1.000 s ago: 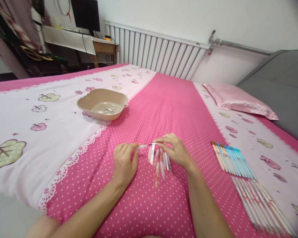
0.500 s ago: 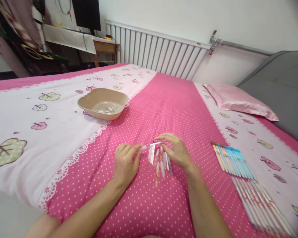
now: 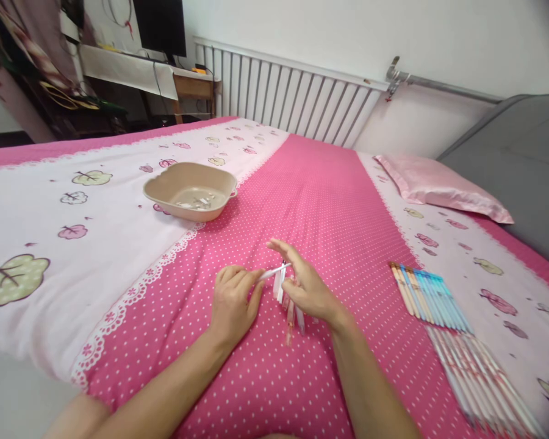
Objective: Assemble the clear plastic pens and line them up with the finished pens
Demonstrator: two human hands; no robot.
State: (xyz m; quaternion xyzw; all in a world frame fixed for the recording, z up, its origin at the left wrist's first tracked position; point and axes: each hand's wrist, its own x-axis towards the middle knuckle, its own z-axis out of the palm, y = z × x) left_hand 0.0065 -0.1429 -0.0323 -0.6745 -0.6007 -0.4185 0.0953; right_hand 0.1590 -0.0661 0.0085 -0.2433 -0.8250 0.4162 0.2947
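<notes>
My left hand (image 3: 235,299) pinches a slim whitish pen (image 3: 273,272) between thumb and fingers, tilted up to the right. At the pen's far tip is my right hand (image 3: 308,286), its fingers stretched out and apart; the tip meets or nearly meets the inner side of the hand. Beneath the right hand lies a loose pile of pink and clear pen parts (image 3: 290,323), partly covered by it. White sticks (image 3: 281,286) stand out at the left of that pile.
A beige basin (image 3: 187,210) with small pieces inside sits at the upper left. On the right lie a row of blue and cream pens (image 3: 430,296) and a row of pink and white pens (image 3: 485,378). A pink pillow (image 3: 439,183) rests beyond on the polka-dot bedspread (image 3: 311,201).
My right hand has gone from pinching the far end to spread fingers and moved left and slightly down. The white length showing beyond my left hand is shorter. My left hand has barely moved.
</notes>
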